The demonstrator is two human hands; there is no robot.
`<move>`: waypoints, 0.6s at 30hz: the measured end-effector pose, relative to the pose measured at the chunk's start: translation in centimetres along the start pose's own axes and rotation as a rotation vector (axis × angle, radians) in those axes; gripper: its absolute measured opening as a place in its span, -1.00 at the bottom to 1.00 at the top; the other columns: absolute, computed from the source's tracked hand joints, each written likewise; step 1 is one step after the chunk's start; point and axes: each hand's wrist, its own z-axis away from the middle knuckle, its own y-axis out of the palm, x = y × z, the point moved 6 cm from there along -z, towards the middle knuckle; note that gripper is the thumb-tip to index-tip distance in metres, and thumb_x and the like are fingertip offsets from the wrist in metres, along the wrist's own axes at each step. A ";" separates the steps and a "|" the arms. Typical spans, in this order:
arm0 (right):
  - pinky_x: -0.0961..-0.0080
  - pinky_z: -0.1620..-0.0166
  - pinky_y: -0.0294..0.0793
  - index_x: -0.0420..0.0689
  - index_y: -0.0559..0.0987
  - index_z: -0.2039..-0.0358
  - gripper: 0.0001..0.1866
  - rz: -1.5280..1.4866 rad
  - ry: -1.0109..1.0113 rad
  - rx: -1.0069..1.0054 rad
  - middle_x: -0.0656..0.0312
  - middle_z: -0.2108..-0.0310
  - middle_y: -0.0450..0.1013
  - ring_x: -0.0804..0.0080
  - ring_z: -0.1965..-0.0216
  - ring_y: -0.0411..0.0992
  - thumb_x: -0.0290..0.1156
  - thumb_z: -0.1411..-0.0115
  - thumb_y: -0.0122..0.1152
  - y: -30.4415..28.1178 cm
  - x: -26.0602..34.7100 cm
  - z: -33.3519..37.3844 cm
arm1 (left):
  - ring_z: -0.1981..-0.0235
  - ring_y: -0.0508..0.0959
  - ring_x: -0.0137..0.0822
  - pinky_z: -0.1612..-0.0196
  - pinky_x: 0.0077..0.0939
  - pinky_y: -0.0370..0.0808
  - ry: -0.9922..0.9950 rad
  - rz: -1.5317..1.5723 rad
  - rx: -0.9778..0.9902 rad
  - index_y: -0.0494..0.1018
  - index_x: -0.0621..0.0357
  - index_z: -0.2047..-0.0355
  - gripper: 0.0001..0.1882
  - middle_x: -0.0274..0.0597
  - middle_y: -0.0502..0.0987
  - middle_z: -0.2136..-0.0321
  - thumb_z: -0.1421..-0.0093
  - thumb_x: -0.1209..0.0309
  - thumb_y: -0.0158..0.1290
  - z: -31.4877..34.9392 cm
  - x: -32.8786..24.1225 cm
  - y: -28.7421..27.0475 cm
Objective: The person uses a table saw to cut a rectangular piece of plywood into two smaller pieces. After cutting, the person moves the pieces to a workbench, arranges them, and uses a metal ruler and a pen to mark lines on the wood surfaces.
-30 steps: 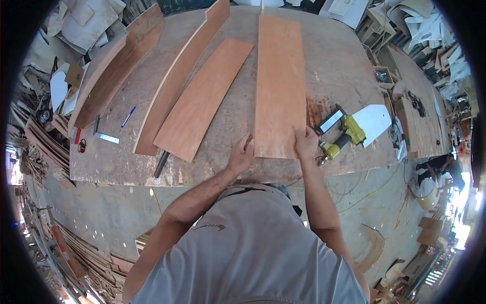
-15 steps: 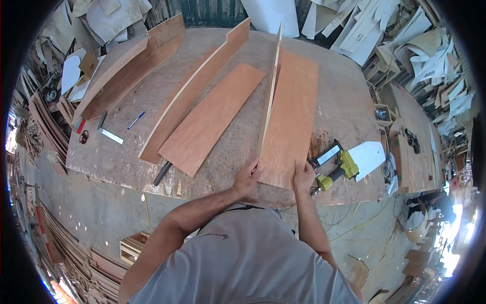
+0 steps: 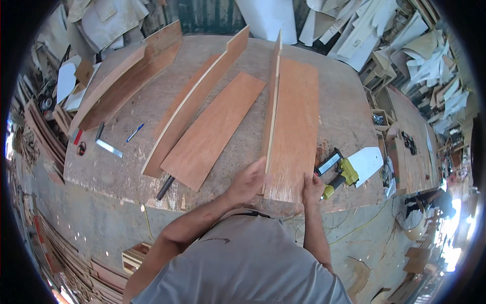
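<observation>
A flat plywood board [image 3: 293,121] lies lengthwise before me, its near end at the table's front edge. Along its left side a narrow plywood strip [image 3: 274,101] stands on edge. My left hand [image 3: 247,181] is against the near end of this strip, fingers stretched out and slightly blurred. At the flat board's near right corner, my right hand [image 3: 313,188] grips the edge, thumb uppermost; its other fingers are partly hidden. Just right of that hand rests a green-and-black nail gun [image 3: 347,171].
Another plywood panel [image 3: 215,131] lies to the left, over a dark rod [image 3: 165,188]. Beyond it stand an L-shaped plywood piece [image 3: 195,104] and a longer trough-like assembly [image 3: 119,83]. A try square [image 3: 109,148], blue pen [image 3: 135,133] and tape measure [image 3: 81,148] lie on the worktable [image 3: 349,121].
The standing strip now lines up more closely with the flat board's left edge. My left hand has loosened from its near corner and its fingers have straightened. The whole view has shifted slightly.
</observation>
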 end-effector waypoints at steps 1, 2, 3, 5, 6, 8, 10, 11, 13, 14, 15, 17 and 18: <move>0.63 0.22 0.47 -0.39 0.59 0.09 -0.69 -0.032 0.035 0.001 0.20 0.28 0.59 0.56 0.33 0.49 -0.42 -0.23 0.26 -0.1 -0.4 -0.1 | -0.23 0.37 -0.23 -0.24 -0.33 0.31 0.137 0.071 0.038 0.06 0.42 -0.32 -0.31 0.11 0.34 -0.21 -0.28 0.39 0.06 0.4 -3.4 -0.9; 0.63 0.22 0.47 -0.39 0.59 0.09 -0.68 -0.063 0.073 -0.005 0.19 0.29 0.59 0.56 0.33 0.49 -0.41 -0.23 0.27 -0.5 -1.0 -0.2 | -0.29 0.29 -0.18 -0.28 -0.31 0.25 0.240 -0.021 0.142 0.06 0.40 -0.32 -0.34 0.12 0.26 -0.26 -0.34 0.31 0.00 1.2 -8.7 -1.2; 0.62 0.23 0.47 -0.39 0.59 0.10 -0.69 -0.034 0.081 -0.035 0.21 0.29 0.59 0.56 0.33 0.49 -0.42 -0.23 0.26 -1.3 -1.4 -0.5 | -0.34 0.21 -0.13 -0.32 -0.29 0.20 0.350 -0.113 0.247 0.06 0.38 -0.32 -0.36 0.12 0.17 -0.31 -0.40 0.23 -0.07 2.2 -14.5 -1.3; 0.62 0.25 0.46 -0.38 0.61 0.12 -0.71 0.022 0.116 -0.080 0.23 0.30 0.59 0.57 0.34 0.48 -0.43 -0.24 0.23 -2.7 -2.5 -0.5 | -0.34 0.21 -0.11 -0.32 -0.27 0.19 0.550 -0.098 0.483 0.07 0.38 -0.32 -0.33 0.12 0.18 -0.31 -0.37 0.18 -0.05 4.5 -21.9 -0.8; 0.60 0.26 0.47 -0.38 0.61 0.14 -0.71 0.121 0.076 -0.074 0.23 0.32 0.59 0.56 0.35 0.48 -0.41 -0.23 0.24 -3.5 -2.7 -0.8 | -0.34 0.21 -0.10 -0.32 -0.25 0.19 0.625 -0.032 0.609 0.07 0.38 -0.32 -0.31 0.12 0.19 -0.30 -0.36 0.16 -0.04 5.3 -24.5 -0.2; 0.55 0.28 0.47 -0.37 0.63 0.18 -0.70 0.319 -0.038 -0.049 0.24 0.37 0.59 0.55 0.38 0.48 -0.36 -0.22 0.25 -4.4 -1.5 -2.1 | -0.34 0.21 -0.07 -0.32 -0.22 0.19 0.735 0.118 0.809 0.08 0.37 -0.32 -0.28 0.12 0.20 -0.30 -0.34 0.11 -0.02 7.3 -28.2 1.1; 0.50 0.29 0.48 -0.37 0.64 0.22 -0.67 0.350 -0.057 -0.087 0.22 0.41 0.59 0.54 0.41 0.47 -0.31 -0.19 0.27 -4.2 -2.6 -3.1 | -0.33 0.21 -0.05 -0.32 -0.20 0.18 0.760 0.249 0.918 0.09 0.37 -0.32 -0.24 0.12 0.21 -0.29 -0.32 0.07 -0.01 7.4 -29.3 2.6; 0.47 0.30 0.48 -0.36 0.65 0.24 -0.66 0.368 -0.067 -0.104 0.21 0.42 0.59 0.54 0.42 0.46 -0.28 -0.18 0.28 -4.1 -3.3 -3.6 | -0.33 0.21 -0.04 -0.32 -0.18 0.18 0.762 0.312 0.953 0.09 0.37 -0.32 -0.22 0.12 0.21 -0.29 -0.30 0.04 0.00 7.3 -29.3 3.3; 0.46 0.29 0.48 -0.36 0.65 0.27 -0.64 0.455 -0.109 -0.119 0.18 0.43 0.59 0.52 0.42 0.47 -0.25 -0.17 0.29 -3.9 -5.3 -3.8 | -0.33 0.21 -0.01 -0.32 -0.15 0.18 0.761 0.414 0.989 0.09 0.36 -0.32 -0.19 0.12 0.22 -0.28 -0.28 0.00 0.02 7.0 -29.1 4.5; 0.46 0.29 0.48 -0.35 0.65 0.28 -0.63 0.496 -0.133 -0.119 0.17 0.44 0.59 0.51 0.42 0.47 -0.23 -0.17 0.29 -4.0 -6.3 -4.1 | -0.33 0.21 0.00 -0.32 -0.14 0.18 0.765 0.466 1.006 0.10 0.36 -0.31 -0.17 0.12 0.23 -0.28 -0.27 -0.03 0.03 7.0 -28.8 5.5; 0.46 0.28 0.48 -0.36 0.63 0.28 -0.65 0.482 -0.101 -0.096 0.15 0.44 0.59 0.48 0.41 0.48 -0.25 -0.17 0.27 -3.6 -7.9 -4.5 | -0.33 0.21 0.01 -0.32 -0.13 0.17 0.776 0.487 1.003 0.10 0.36 -0.31 -0.15 0.12 0.24 -0.27 -0.26 -0.05 0.04 7.1 -28.9 6.4; 0.45 0.28 0.49 -0.36 0.61 0.22 -0.64 0.409 -0.029 0.006 0.12 0.42 0.59 0.44 0.40 0.50 -0.26 -0.17 0.26 -2.7 -9.0 -4.1 | -0.33 0.21 0.04 -0.32 -0.10 0.17 0.773 0.533 0.984 0.11 0.35 -0.31 -0.12 0.12 0.25 -0.27 -0.24 -0.10 0.05 6.2 -27.3 7.2; 0.44 0.27 0.50 -0.37 0.60 0.19 -0.63 0.380 0.007 0.053 0.10 0.40 0.59 0.43 0.39 0.50 -0.27 -0.17 0.25 -2.2 -9.2 -3.3 | -0.32 0.21 0.05 -0.32 -0.08 0.17 0.746 0.482 0.931 0.11 0.35 -0.31 -0.10 0.12 0.25 -0.26 -0.22 -0.12 0.06 5.7 -26.0 6.9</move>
